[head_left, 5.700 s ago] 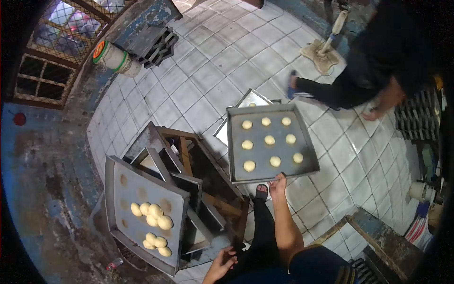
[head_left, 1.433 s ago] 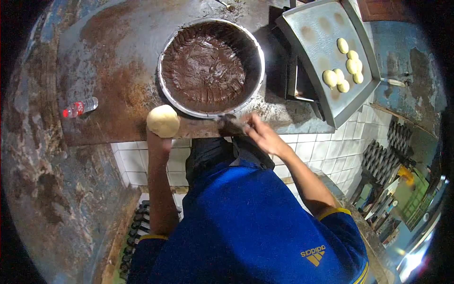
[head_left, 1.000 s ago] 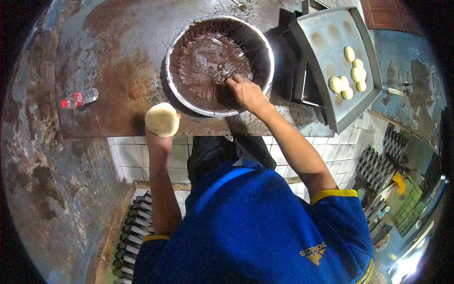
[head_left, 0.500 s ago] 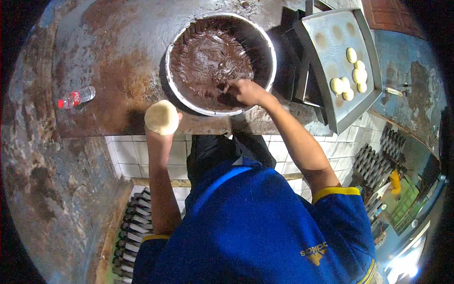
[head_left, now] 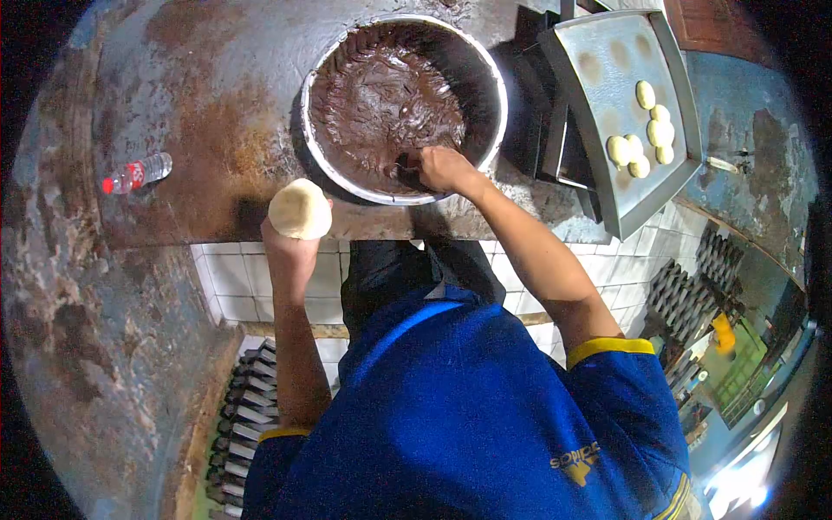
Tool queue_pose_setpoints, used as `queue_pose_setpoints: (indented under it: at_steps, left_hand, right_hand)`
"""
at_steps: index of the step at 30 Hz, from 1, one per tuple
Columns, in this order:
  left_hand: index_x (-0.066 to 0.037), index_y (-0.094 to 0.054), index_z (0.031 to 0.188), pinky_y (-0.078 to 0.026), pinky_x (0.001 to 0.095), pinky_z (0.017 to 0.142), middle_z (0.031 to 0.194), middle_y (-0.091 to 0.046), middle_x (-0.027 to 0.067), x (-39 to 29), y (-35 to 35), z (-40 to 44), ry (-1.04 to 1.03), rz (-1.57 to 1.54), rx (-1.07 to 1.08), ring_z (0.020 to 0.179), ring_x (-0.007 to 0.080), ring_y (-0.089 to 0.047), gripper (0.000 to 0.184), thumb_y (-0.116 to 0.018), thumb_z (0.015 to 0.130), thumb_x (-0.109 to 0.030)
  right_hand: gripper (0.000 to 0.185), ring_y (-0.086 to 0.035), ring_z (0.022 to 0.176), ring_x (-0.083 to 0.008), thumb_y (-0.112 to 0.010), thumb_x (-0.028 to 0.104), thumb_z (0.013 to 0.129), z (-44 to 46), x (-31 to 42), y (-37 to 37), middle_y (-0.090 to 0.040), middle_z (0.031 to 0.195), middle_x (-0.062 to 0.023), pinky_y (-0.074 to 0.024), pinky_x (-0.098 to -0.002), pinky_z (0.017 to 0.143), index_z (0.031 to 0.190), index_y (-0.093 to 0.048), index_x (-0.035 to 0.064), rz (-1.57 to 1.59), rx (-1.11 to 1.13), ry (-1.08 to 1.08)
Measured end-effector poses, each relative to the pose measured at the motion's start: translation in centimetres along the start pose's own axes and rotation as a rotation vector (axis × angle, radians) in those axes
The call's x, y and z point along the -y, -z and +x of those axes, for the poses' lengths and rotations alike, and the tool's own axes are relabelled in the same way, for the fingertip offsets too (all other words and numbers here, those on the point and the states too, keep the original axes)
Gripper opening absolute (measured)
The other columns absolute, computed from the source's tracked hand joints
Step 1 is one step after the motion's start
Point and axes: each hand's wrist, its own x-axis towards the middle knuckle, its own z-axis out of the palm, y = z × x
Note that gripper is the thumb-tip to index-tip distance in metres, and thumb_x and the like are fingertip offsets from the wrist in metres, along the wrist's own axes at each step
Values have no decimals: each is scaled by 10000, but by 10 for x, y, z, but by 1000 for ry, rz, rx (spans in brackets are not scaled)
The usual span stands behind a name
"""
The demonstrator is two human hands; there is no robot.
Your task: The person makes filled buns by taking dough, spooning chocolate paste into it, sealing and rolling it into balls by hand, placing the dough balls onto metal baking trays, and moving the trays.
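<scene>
Right hand (head_left: pixel 448 170) has been dipped into bowl (head_left: pixel 394 198); filling (head_left: pixel 381 95) apparently being worked.
Whether its curled fingers are pinching cannot be told; left of the bowl, dough (head_left: pixel 300 209) is held by the left hand (head_left: pixel 289 246), fingers mostly hidden.

A bakery workroom can be recognised by the tray (head_left: pixel 607 48) with dough balls (head_left: pixel 659 133) and the basin (head_left: pixel 479 95) of brown paste (head_left: pixel 381 100).

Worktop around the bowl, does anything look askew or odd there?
The bottle lies on its side, left of the bowl, rather than standing. On the tray, dough balls are bunched unevenly, several touching.
</scene>
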Motion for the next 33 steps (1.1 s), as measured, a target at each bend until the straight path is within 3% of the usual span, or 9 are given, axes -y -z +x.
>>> queue_pose_setpoints:
  at_steps: [2, 6, 11, 17, 21, 23, 25, 29, 33]
  left_hand:
    - [-19, -704, 1148, -569, 357, 852, 1056, -780, 101, -4, 4, 0, 12, -41, 22, 935, 201, -743, 376, -896, 835, -101]
    - [-16, -701, 1107, -554, 329, 845, 1040, -775, 100, -10, 7, 7, 5, -197, 91, 950, 166, -735, 306, -847, 838, -31]
    - [-17, -691, 1086, -573, 360, 829, 984, -753, 113, -38, -1, 15, -230, 12, 110, 934, 220, -748, 409, -901, 739, -68]
    - [-11, -680, 1040, -580, 365, 788, 934, -737, 114, -110, -23, 1, -310, -188, 138, 860, 258, -752, 400, -900, 718, -98]
    - [1, -693, 1081, -581, 363, 796, 927, -738, 109, -120, -40, -15, -407, -249, 103, 868, 263, -754, 405, -885, 736, -91]
    - [0, -672, 1227, -576, 305, 864, 1147, -739, 84, -93, -69, -28, -315, -256, 43, 973, 148, -711, 398, -823, 893, -154]
    - [-18, -689, 1221, -536, 262, 740, 1047, -729, 44, -78, -92, -36, 92, -794, 172, 847, 92, -664, 308, -761, 970, -181]
    - [-42, -721, 1175, -519, 249, 715, 954, -736, 10, -94, -122, -56, 20, -354, 167, 810, 65, -651, 254, -788, 958, -156]
    - [4, -717, 1189, -565, 311, 870, 1089, -781, 70, -136, -122, -84, -79, -213, 354, 976, 116, -712, 425, -885, 867, -219]
  right_hand:
    - [375, -729, 1005, -413, -560, 157, 904, 7, -13, -2, -748, 1046, -253, -572, -471, 944, 1201, -674, -41, -25, 102, 8]
    - [310, -693, 1102, -345, -562, 132, 969, -38, 34, 96, -729, 1129, -199, -526, -413, 1014, 1206, -680, -29, 765, 401, 159]
    - [252, -671, 1027, -335, -598, 26, 993, -123, 110, 169, -707, 1059, -145, -524, -425, 982, 1225, -697, 29, 592, -227, 478]
    - [581, -578, 1016, -291, -711, 25, 786, -164, 117, 150, -628, 1191, -61, -472, -422, 856, 1340, -683, 198, 175, -628, 569]
    - [687, -589, 1011, -305, -708, -9, 743, -193, 103, 120, -630, 1186, -68, -478, -427, 873, 1394, -667, 208, 233, -739, 523]
    - [643, -603, 1009, -297, -703, -17, 739, -203, 86, 93, -644, 1186, -75, -482, -430, 886, 1354, -680, 171, 291, -834, 453]
    - [541, -630, 1034, -330, -684, -41, 794, -208, 58, 50, -665, 1146, -108, -494, -457, 900, 1313, -681, 111, 395, -868, 425]
    - [282, -650, 1063, -417, -618, 13, 965, -225, -41, -53, -670, 1084, -194, -512, -500, 926, 1241, -667, 38, 694, -769, -192]
    - [309, -680, 1071, -384, -760, 198, 930, -235, -95, -38, -690, 1136, -201, -538, -445, 955, 1166, -714, 3, 411, -476, -92]
